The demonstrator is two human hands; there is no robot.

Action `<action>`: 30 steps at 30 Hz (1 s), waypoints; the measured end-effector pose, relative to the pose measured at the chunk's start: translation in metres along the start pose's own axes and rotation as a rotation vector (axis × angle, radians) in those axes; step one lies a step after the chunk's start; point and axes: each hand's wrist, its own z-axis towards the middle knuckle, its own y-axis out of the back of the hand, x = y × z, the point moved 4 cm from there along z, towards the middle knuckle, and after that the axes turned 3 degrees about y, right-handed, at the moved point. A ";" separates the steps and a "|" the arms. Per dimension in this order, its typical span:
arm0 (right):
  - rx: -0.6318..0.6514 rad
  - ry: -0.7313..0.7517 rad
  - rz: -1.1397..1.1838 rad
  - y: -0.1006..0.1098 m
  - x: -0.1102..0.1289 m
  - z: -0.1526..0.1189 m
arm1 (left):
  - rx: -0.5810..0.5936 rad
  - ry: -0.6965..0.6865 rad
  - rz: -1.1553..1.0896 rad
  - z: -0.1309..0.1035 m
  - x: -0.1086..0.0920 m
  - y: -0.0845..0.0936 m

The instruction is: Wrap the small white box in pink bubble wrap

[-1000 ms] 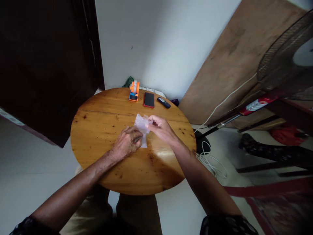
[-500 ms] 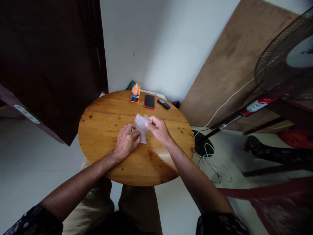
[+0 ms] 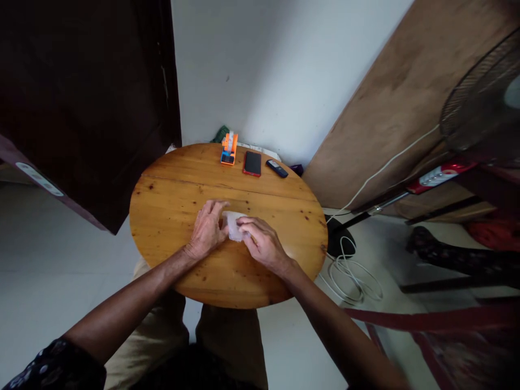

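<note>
A small piece of whitish, translucent wrap (image 3: 234,226) lies folded on the round wooden table (image 3: 179,189), between my two hands. At its left edge is my left hand (image 3: 208,227), fingers apart and curved, the thumb against the wrap. My right hand (image 3: 265,242) covers the right side of the wrap, its thumb and fingers closed on that edge. Behind them, near the table's far edge, stand an orange and blue tape dispenser (image 3: 229,149), a red-edged dark phone (image 3: 252,163) and a small dark handset (image 3: 277,168).
A standing fan (image 3: 479,108) is at the right, with its dark base (image 3: 339,238) and a coiled white cable (image 3: 349,276) on the floor. A dark door (image 3: 89,97) stands at the left. A reddish chair (image 3: 447,319) is at the lower right.
The wrap is now folded smaller and lies nearer to me. My right hand has moved down over it. My left hand has opened wider and shifted slightly up. The view has shifted a little.
</note>
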 end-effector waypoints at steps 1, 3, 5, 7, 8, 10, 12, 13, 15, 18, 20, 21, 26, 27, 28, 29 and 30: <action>-0.001 0.006 -0.037 -0.003 0.001 -0.002 | 0.035 -0.030 -0.012 0.000 0.001 0.000; -0.006 0.010 -0.076 -0.006 0.001 -0.004 | 0.108 -0.093 -0.060 -0.001 0.003 0.002; -0.015 0.014 -0.075 -0.007 0.001 -0.005 | 0.180 -0.153 -0.117 -0.002 0.006 0.007; -0.024 0.029 -0.065 -0.007 0.001 -0.006 | 0.246 -0.207 -0.131 -0.004 0.008 0.014; -0.027 0.042 -0.069 -0.008 0.000 -0.006 | 0.270 -0.225 -0.115 -0.005 0.008 0.016; -0.023 0.071 -0.107 -0.009 0.000 -0.007 | 0.307 -0.248 -0.071 -0.006 0.008 0.018; -0.002 0.095 -0.162 -0.012 -0.002 -0.007 | 0.326 -0.247 -0.058 -0.005 0.008 0.014; 0.011 0.098 -0.184 -0.014 -0.003 -0.007 | 0.328 -0.239 -0.068 -0.004 0.008 0.011; 0.030 0.090 -0.193 -0.016 -0.005 -0.006 | 0.319 -0.210 -0.111 -0.001 0.010 0.005; 0.000 0.052 -0.094 -0.012 -0.009 0.000 | 0.304 -0.118 -0.205 0.005 0.012 0.000; -0.042 -0.025 0.042 -0.007 -0.016 0.010 | 0.330 0.002 -0.278 0.012 0.013 0.000; -0.052 -0.097 0.119 -0.006 -0.023 0.015 | 0.364 0.078 -0.312 0.016 0.013 -0.001; -0.012 -0.570 0.580 -0.015 -0.064 0.037 | 0.493 0.385 -0.316 0.039 0.009 -0.003; -0.022 -0.614 0.686 -0.018 -0.068 0.038 | 0.496 0.421 -0.315 0.042 0.009 -0.004; -0.026 -0.630 0.786 -0.020 -0.071 0.039 | 0.499 0.449 -0.322 0.045 0.010 -0.005; -0.019 -0.622 0.871 -0.022 -0.072 0.039 | 0.500 0.467 -0.330 0.047 0.011 -0.006; 0.000 -0.602 0.935 -0.023 -0.071 0.038 | 0.498 0.469 -0.335 0.048 0.014 -0.007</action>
